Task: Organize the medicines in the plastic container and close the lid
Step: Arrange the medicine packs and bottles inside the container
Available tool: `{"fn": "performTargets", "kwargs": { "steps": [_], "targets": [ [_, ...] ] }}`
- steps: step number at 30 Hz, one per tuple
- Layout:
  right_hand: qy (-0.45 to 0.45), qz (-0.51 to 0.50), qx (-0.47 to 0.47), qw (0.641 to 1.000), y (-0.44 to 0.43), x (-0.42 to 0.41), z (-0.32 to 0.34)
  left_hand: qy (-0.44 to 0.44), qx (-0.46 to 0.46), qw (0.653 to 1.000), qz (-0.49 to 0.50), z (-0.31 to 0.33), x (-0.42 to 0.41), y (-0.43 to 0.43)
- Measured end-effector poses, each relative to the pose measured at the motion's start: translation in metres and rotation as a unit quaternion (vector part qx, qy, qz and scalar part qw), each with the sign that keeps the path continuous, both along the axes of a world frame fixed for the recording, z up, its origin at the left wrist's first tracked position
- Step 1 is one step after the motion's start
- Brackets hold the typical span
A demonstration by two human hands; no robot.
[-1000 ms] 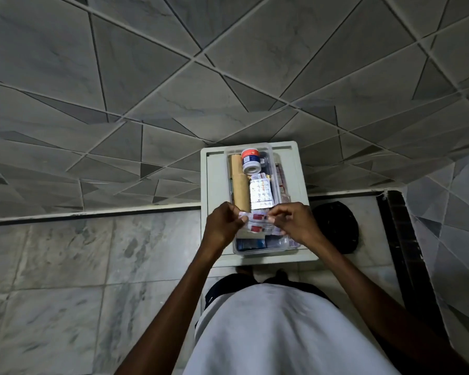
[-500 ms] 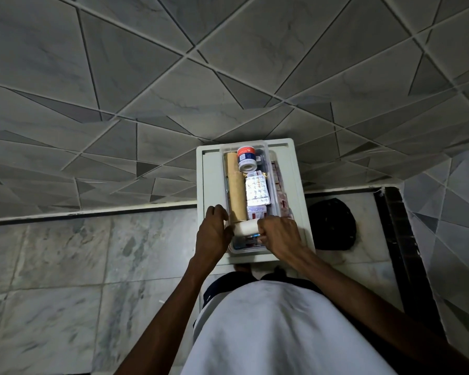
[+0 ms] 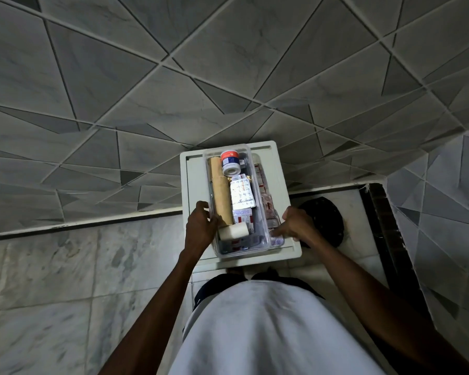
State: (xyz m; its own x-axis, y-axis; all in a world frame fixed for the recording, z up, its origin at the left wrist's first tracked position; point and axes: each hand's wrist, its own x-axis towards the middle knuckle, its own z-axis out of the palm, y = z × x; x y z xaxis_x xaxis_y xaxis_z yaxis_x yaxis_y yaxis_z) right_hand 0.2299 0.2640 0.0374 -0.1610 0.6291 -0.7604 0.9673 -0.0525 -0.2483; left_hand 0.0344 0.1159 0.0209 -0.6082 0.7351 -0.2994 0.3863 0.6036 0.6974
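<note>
The clear plastic container (image 3: 257, 250) stands without a lid on a small white table (image 3: 195, 182). Inside lie a tan roll (image 3: 221, 193), an orange-capped white bottle (image 3: 230, 163), a silver blister pack (image 3: 242, 196), a white bandage roll (image 3: 233, 230) and red-and-white packs (image 3: 261, 180) along the right side. My left hand (image 3: 199, 228) curls around the container's left rim beside the bandage roll. At the container's near right corner my right hand (image 3: 295, 226) has its blurred fingertips on the rim or on the packs there; I cannot tell which. No lid is visible.
The table stands against a grey wall of triangular tiles (image 3: 228, 77). A round black object (image 3: 325, 223) lies on the marble floor (image 3: 65, 266) just right of the table. A dark strip (image 3: 382, 226) runs along the floor at the far right.
Both hands held a small pack over the container, then set the white bandage roll at its near end. Now the hands have parted to the left and right sides.
</note>
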Motion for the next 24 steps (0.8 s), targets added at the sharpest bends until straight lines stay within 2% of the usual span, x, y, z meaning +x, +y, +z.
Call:
{"fn": "performTargets", "kwargs": {
  "steps": [5,11,14,17,20,22,24],
  "targets": [
    [-0.007,0.023,0.073,0.997,-0.017,-0.003,-0.016,-0.007,-0.002,1.0,0.002,0.001,0.0,0.0],
    [0.148,-0.106,-0.02,0.983,-0.006,0.003,-0.017,-0.019,-0.014,0.999,0.025,0.001,-0.001,0.001],
    [0.169,-0.155,-0.008,0.973,-0.001,-0.003,-0.017,0.006,-0.013,1.0,0.018,0.002,0.001,0.004],
    [0.14,-0.133,0.037,0.98,0.002,-0.007,-0.019,0.026,-0.006,0.999,0.019,0.003,0.001,0.007],
    [0.144,-0.156,0.032,0.977,0.008,-0.002,-0.011,0.053,0.022,0.998,0.04,0.01,0.002,0.011],
    [0.158,-0.174,0.07,0.969,0.014,0.005,-0.001,0.074,0.063,0.994,0.056,0.015,0.002,0.014],
    [0.211,-0.21,0.102,0.949,0.018,0.008,0.014,0.056,0.109,0.991,0.06,0.02,0.004,0.017]
  ]
}}
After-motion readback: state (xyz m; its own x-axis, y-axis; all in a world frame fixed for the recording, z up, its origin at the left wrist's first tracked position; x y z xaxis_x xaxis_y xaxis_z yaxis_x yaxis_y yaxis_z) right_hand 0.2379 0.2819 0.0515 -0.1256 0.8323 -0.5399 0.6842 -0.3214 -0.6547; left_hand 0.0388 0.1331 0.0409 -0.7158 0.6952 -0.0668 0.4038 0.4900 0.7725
